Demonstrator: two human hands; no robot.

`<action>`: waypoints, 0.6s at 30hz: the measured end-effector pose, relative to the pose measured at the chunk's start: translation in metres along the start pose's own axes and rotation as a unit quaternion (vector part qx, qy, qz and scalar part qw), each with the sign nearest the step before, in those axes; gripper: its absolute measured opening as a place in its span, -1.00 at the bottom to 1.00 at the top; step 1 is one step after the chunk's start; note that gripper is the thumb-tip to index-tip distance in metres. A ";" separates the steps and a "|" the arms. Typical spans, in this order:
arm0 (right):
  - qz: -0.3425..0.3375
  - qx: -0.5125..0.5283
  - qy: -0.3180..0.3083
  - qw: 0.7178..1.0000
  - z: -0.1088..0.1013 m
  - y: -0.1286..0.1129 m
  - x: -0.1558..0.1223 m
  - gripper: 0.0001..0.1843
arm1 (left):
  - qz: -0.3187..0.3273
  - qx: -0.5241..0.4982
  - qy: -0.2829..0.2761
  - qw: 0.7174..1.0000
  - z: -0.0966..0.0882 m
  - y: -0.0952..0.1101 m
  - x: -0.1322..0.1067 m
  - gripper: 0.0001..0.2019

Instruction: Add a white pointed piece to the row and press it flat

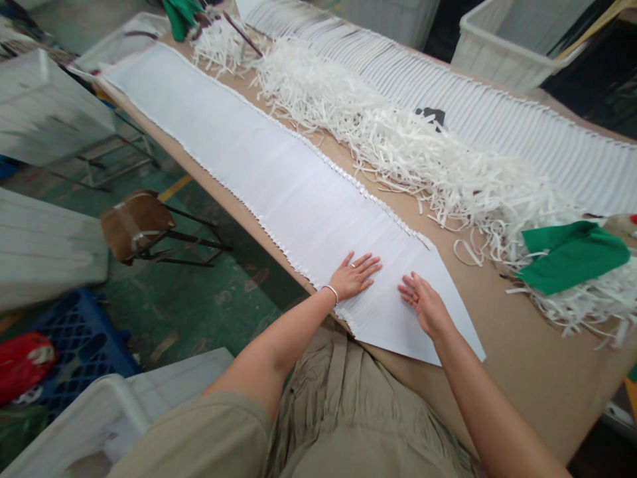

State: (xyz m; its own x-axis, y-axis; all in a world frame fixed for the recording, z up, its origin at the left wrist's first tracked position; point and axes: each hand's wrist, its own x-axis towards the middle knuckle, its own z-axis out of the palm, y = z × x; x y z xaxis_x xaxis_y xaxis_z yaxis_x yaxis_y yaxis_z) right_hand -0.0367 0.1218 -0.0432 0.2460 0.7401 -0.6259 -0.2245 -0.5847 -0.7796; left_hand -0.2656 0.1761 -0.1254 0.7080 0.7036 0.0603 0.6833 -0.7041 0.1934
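A long row of overlapping white sheets (279,172) runs along the near side of the table, with small stepped edges on both sides. My left hand (352,277) lies flat on these sheets near their close end, fingers spread; a ring and a bracelet show on it. My right hand (422,302) is turned on its side just above the broad end sheet (448,292), fingers slightly curled and apart, holding nothing. Whether its edge touches the sheet I cannot tell.
A heap of white paper-like strips (378,126) stretches along the table's middle, with a green cloth (572,255) on its right end. Behind it lies another row of layered sheets (448,93). A stool (137,226), a blue crate (82,345) and white bins (507,53) stand around the brown tabletop (537,372).
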 end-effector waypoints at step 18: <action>-0.397 -0.626 -0.040 0.670 -0.069 0.069 0.004 -0.14 | -0.007 -0.032 -0.006 0.999 0.013 0.001 0.004 -0.46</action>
State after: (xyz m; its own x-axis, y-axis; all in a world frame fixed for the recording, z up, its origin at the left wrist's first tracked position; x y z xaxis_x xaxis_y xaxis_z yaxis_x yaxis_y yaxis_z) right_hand 0.0140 0.0620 -0.1012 -0.2440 0.9690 -0.0388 0.9261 0.2210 -0.3058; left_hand -0.2600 0.1767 -0.1378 0.7014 0.7114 0.0447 0.6801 -0.6867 0.2567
